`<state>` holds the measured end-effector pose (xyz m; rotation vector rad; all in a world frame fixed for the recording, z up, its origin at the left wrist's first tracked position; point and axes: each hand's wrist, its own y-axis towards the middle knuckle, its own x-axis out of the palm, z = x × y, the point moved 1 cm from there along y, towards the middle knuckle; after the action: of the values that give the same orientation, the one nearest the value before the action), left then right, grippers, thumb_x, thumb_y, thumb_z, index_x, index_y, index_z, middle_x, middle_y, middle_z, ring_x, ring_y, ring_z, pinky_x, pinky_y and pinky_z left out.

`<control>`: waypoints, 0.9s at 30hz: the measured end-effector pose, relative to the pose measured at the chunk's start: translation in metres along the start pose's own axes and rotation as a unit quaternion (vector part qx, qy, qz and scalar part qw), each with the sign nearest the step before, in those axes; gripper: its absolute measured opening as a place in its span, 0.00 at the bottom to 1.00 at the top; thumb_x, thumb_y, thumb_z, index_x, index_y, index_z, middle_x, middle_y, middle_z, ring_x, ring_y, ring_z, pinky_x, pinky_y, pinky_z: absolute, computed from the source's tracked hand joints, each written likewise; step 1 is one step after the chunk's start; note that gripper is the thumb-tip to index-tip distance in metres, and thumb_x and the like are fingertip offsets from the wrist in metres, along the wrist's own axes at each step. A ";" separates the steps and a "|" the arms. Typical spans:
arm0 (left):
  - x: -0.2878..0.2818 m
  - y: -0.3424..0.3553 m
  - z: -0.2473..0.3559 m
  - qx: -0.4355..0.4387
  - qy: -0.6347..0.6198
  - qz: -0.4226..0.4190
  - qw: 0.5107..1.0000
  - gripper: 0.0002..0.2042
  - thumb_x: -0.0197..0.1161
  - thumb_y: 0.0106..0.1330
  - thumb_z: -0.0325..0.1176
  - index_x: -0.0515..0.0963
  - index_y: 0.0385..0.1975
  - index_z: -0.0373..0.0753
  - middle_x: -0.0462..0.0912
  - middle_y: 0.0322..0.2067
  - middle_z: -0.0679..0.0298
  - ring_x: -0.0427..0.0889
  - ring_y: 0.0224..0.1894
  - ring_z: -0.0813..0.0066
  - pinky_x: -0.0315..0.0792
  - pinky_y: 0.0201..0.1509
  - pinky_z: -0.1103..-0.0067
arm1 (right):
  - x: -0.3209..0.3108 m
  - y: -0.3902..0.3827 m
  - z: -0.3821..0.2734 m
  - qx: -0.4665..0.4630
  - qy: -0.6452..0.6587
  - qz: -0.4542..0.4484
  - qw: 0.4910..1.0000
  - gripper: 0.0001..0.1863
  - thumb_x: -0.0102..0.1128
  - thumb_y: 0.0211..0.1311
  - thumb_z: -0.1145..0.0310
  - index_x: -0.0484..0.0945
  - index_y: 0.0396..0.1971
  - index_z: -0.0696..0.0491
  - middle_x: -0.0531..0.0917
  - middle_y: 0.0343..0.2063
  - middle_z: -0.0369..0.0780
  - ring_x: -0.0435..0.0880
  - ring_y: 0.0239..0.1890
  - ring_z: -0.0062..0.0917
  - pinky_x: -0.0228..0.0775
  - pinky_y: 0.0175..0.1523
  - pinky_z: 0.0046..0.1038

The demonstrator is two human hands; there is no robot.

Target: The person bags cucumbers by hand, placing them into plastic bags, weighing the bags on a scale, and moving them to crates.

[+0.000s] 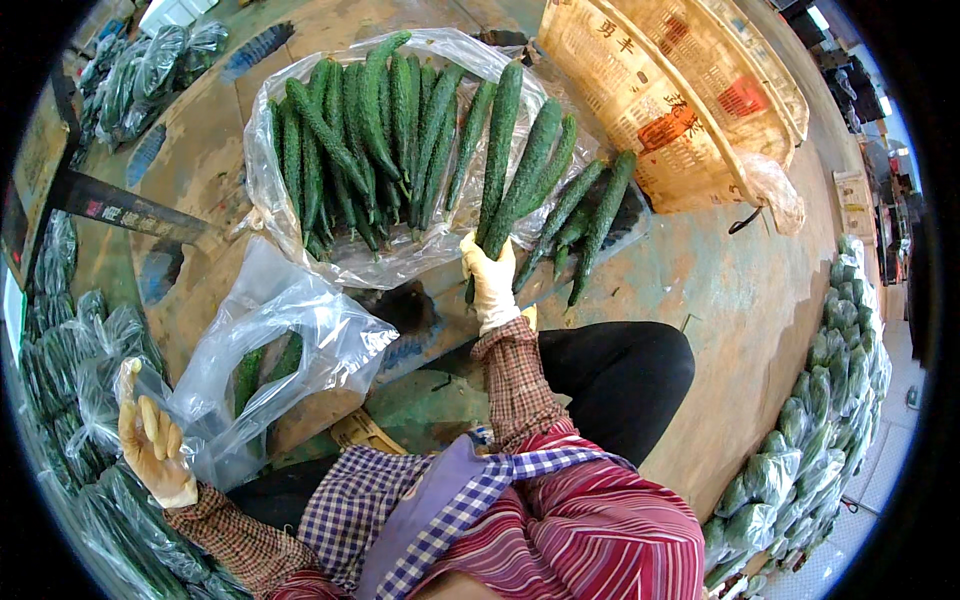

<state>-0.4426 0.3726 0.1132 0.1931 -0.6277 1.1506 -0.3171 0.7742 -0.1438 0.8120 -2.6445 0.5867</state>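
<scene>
My right hand point(489, 278), in a pale glove, is closed round the near ends of a few long cucumbers point(528, 166). Beside it a few more cucumbers point(603, 225) lie on the worn surface. A larger pile of cucumbers point(370, 140) rests on a spread clear plastic sheet point(262, 165) ahead. At the lower left, my gloved left hand point(155, 440) is raised with its fingers apart, the index finger upright and the others partly bent. Right beside it is a clear plastic bag point(300, 320) with green cucumbers showing inside; whether the hand touches its film I cannot tell.
Stacked yellow plastic crates point(680, 110) stand at the far right. Bagged cucumbers line the left side point(80, 350) and the right side point(810, 400), with more bags point(150, 80) at the far left. A dark metal bar point(130, 207) juts in from the left.
</scene>
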 end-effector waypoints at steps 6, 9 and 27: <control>-0.007 0.001 -0.001 0.007 -0.015 -0.011 1.000 0.22 0.38 0.70 0.31 0.47 0.63 0.34 0.56 0.16 0.68 0.52 0.10 0.83 0.53 0.12 0.84 | 0.070 -0.054 -0.099 0.016 0.184 -0.125 0.975 0.21 0.60 0.53 0.65 0.68 0.47 0.53 0.78 0.32 0.38 0.77 0.32 0.22 0.71 0.36 0.24; 0.003 -0.014 0.012 0.018 -0.032 -0.067 0.997 0.23 0.38 0.69 0.30 0.47 0.62 0.32 0.55 0.16 0.65 0.52 0.12 0.81 0.57 0.16 0.84 | 0.085 -0.030 -0.133 0.035 0.405 -0.317 0.857 0.36 0.57 0.55 0.57 0.52 0.62 0.50 0.76 0.37 0.40 0.77 0.34 0.26 0.72 0.40 0.29; -0.006 -0.040 0.019 0.059 -0.082 -0.108 0.989 0.25 0.38 0.69 0.28 0.41 0.63 0.31 0.54 0.15 0.67 0.51 0.13 0.82 0.55 0.15 0.83 | 0.112 -0.079 -0.136 0.065 0.330 -0.300 0.893 0.28 0.60 0.54 0.67 0.63 0.55 0.54 0.76 0.43 0.38 0.76 0.42 0.27 0.71 0.48 0.36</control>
<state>-0.4146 0.3430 0.1321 0.4513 -0.6667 0.9691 -0.3358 0.7264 0.0422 1.1502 -1.6410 0.7038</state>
